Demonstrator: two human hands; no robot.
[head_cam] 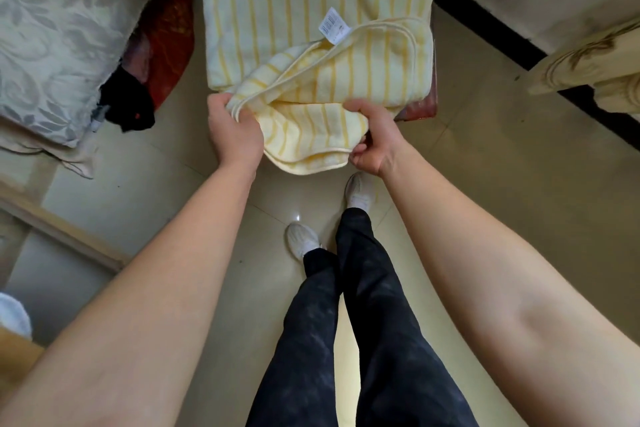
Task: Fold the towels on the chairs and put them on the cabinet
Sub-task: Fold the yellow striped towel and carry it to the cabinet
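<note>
Gripping the yellow striped towel [311, 3] w/ both hands, I'm seeing the main risk straight off: the near part is bunching into uneven layers btwn my hands, so any fold I'm making from here is prob coming out crooked, hems not lining up. The far part is lying flat across the chair seat [417, 110] and covering nearly all of it; only a reddish bit is showing at the near right corner. The near end is hanging past the seat's near edge, over the tiled floor [485, 184]. If either grip is slackening, that end is likely dropping & dragging the rest off the seat. The white label [334, 24] is sitting face-up by a turned-back hem, so it could end up on the outside of the fold. Left hand [235, 130]: fingers are curling tight round a bunch of hems near the near left corner, tips hiding in the cloth. Right hand [372, 135]: fingers are curling under the near right side, thumb pressing on top, pinching several layers. The cabinet isn't showing in this view.
</note>
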